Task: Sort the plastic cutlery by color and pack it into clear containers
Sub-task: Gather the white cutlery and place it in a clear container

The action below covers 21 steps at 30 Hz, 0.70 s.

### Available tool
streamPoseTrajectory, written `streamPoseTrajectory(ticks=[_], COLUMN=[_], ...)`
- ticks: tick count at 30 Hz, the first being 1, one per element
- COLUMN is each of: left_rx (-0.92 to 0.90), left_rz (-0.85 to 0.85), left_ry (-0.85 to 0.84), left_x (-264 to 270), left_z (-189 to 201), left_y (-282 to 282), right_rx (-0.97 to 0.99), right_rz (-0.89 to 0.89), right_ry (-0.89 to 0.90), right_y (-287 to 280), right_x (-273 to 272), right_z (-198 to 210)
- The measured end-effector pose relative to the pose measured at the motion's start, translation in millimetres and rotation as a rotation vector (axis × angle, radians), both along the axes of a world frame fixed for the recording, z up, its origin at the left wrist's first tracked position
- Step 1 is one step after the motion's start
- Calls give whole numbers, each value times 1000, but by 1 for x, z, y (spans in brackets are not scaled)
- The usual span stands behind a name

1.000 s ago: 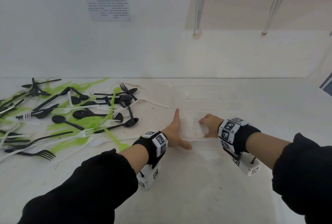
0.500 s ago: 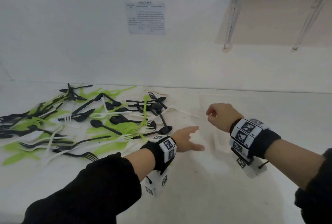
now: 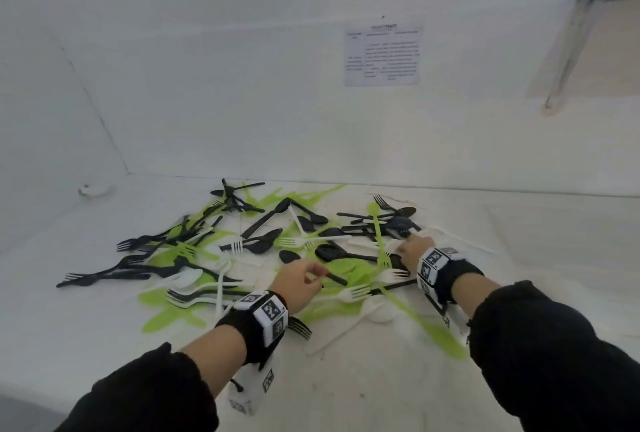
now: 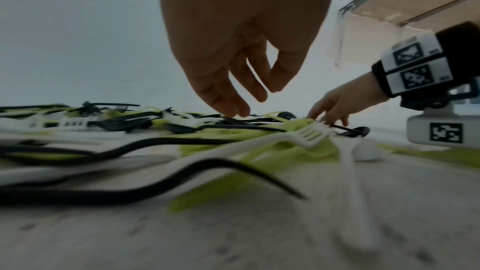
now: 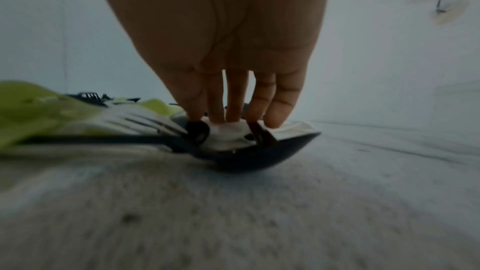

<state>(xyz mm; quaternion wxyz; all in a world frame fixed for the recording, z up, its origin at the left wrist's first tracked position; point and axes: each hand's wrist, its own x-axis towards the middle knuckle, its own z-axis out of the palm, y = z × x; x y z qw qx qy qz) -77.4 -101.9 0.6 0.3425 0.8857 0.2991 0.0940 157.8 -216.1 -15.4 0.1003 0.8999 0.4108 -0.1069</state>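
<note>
A jumble of black, green and white plastic cutlery [image 3: 256,244] lies spread on the white table [image 3: 363,390]. My left hand [image 3: 299,281] reaches into the near middle of it, and its straight fingertips [image 4: 233,110] touch a black spoon's handle [image 3: 335,279], with the thumb held apart. My right hand [image 3: 414,248] is over the pile's right side. There its straight fingers [image 5: 235,108] press on a white piece [image 5: 228,133] lying over a black spoon [image 5: 259,157]. Neither hand has lifted anything. No clear container is in view.
A printed sheet [image 3: 382,53] hangs on the back wall, and a shelf bracket [image 3: 568,60] sits at the upper right. A small white object [image 3: 91,189] lies by the left wall corner. Bare tabletop runs in front of and to the right of the pile.
My view has swung left and the clear container has gone out of sight. Both hands moved left from the container and came down onto the cutlery pile.
</note>
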Motion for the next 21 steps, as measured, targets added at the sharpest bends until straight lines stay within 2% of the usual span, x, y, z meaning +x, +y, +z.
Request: streamPoseTrajectory(ticks=[3, 8, 11, 13, 17, 19, 21], left_rx=[41, 104, 127, 155, 163, 274, 396], left_rz=[20, -37, -57, -88, -336, -481, -580], left_ry=[45, 109, 113, 87, 140, 193, 235], left_x=[-16, -26, -23, -20, -12, -3, 12], left_z=[-9, -19, -20, -19, -17, -15, -13], left_y=[25, 42, 45, 41, 13, -6, -20], right_rx=[32, 125, 279, 419, 693, 786, 789], right_rz=[-47, -113, -108, -175, -330, -380, -362], right_ry=[20, 29, 123, 211, 366, 404, 399], right_y=[0, -12, -19, -25, -36, -40, -40], right_x=[-10, -13, -7, -2, 8, 10, 15], right_z=[8, 10, 14, 24, 49, 56, 58])
